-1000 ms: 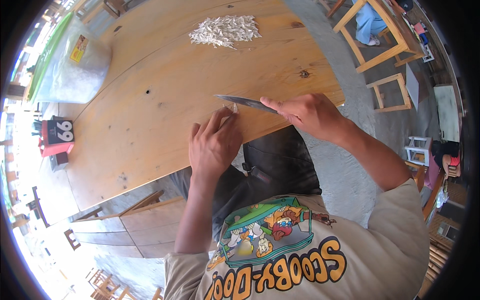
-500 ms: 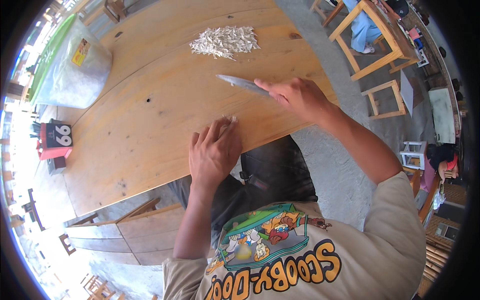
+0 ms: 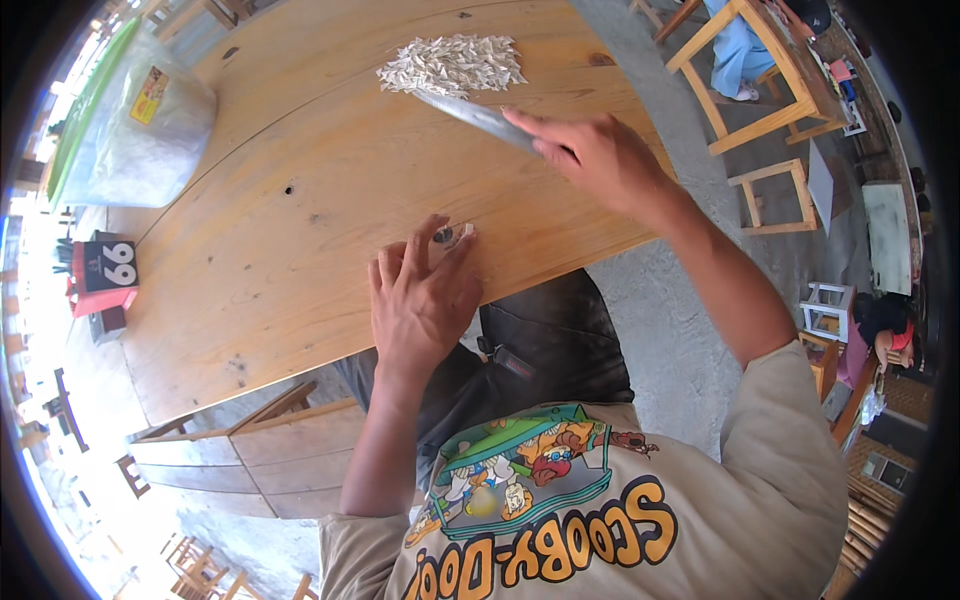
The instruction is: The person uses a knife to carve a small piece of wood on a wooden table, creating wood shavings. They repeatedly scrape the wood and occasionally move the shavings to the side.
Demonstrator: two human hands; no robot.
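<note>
Two bare arms of ours reach up from a beige shirt (image 3: 680, 450) with a cartoon print, just below the near edge of the wooden table (image 3: 300, 260). Our dark trousers (image 3: 560, 340) show at that same edge. We rest our left hand (image 3: 425, 295) on the table close to its near edge, fingers bent and partly spread, index finger and thumb parted; a small pale piece (image 3: 467, 230) sits on the table at those fingertips, and we cannot tell whether they pinch it. We hold our right hand (image 3: 605, 155) over the table's right part, fingers closed around the handle of a knife (image 3: 475, 120), the index finger stretched along it. We see the blade, slightly blurred, slant across the table toward a flat heap of white slivers (image 3: 450, 65) on its far part; the tip is at the heap's near edge, contact unclear. On the table's left side we have a big clear plastic tub (image 3: 175, 135) with a green lid, and nearer, a red and black holder (image 3: 103, 270). Beyond the table's right edge we see grey floor (image 3: 680, 350), a white stool (image 3: 828, 305) and a seated person in blue (image 3: 745, 55).
</note>
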